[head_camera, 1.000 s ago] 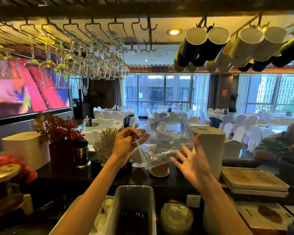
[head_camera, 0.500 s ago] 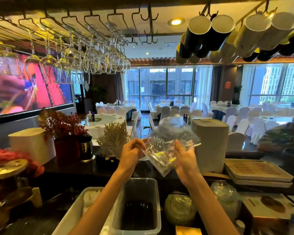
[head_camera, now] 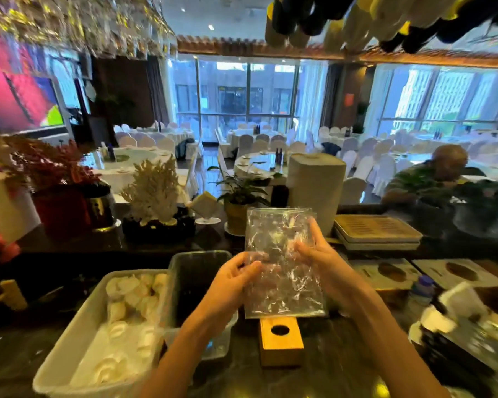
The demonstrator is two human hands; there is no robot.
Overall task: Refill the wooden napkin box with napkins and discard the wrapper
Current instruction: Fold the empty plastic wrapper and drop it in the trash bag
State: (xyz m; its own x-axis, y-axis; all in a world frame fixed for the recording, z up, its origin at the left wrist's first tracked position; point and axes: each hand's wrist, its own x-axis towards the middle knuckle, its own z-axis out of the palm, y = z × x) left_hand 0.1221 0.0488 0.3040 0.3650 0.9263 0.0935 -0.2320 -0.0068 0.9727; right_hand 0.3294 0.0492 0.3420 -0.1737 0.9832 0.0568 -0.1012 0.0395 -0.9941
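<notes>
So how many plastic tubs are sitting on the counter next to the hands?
2. A white tub holding white folded things sits at the left. A darker clear tub stands right beside it, under the left hand. More may be hidden out of view.

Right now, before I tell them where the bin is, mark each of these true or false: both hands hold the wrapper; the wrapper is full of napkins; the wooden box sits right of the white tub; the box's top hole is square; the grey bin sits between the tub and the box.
1. Both hands hold the wrapper. True: the left hand and right hand grip the clear wrapper.
2. The wrapper is full of napkins. False: it looks empty and see-through.
3. The wooden box sits right of the white tub. True.
4. The box's top hole is square. False: it is oval.
5. The grey bin sits between tub and box. True.
</notes>
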